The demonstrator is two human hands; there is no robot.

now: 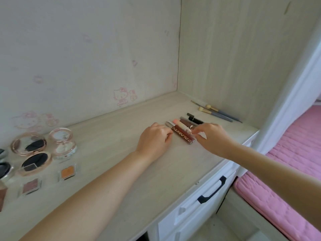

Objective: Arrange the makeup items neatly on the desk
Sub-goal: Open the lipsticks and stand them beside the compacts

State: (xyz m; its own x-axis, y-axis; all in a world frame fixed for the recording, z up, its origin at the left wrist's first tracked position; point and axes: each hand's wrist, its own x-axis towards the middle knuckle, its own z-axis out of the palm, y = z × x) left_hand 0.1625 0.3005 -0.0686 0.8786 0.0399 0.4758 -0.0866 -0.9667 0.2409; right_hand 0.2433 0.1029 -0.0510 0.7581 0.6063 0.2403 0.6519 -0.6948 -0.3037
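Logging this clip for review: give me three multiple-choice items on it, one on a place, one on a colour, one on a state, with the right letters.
1. Where do the makeup brushes lie?
A. at the desk's far right, by the side wall
B. beside the round compacts
C. in the drawer

2. What colour is the bedding to the right of the desk?
A. blue
B. pink
C. green

3. What is the right hand doing?
A. lying flat on the desk
B. holding a brush
C. pinching at the row of lip tubes

Answers: 1 A, the brushes lie beside the right wall panel. 2 B, the quilted cover is pink. 3 C, its fingertips meet over the tubes' near ends.
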